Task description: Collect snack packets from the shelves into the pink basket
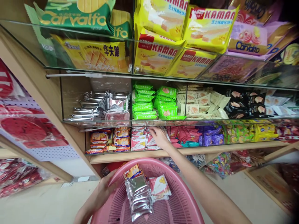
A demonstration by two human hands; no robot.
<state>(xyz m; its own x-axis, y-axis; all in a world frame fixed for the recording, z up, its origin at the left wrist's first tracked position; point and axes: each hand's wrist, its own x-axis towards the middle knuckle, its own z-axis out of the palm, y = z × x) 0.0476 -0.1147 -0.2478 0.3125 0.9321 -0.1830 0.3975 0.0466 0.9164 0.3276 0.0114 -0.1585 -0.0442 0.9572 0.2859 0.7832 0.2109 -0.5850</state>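
Note:
My left hand (102, 193) grips the rim of a pink mesh basket (182, 202) at its left side. In the basket lie silver foil packets (139, 196), an orange snack packet (133, 171) and pink-and-white packets (160, 186). My right hand (158, 137) reaches into the low shelf compartment and rests, fingers curled, on a pile of pink-and-white snack packets (140, 140). Whether it has hold of one is hidden by the hand.
Glass-fronted shelves hold small snacks: silver packets (98, 105), green ones (151, 102), cream ones (201, 102), black ones (247, 102), orange ones (109, 140). Large yellow Kaman bags (163, 53) and green Carvalfo bags (77, 15) fill the upper shelves. A wooden frame (35, 90) slants at left.

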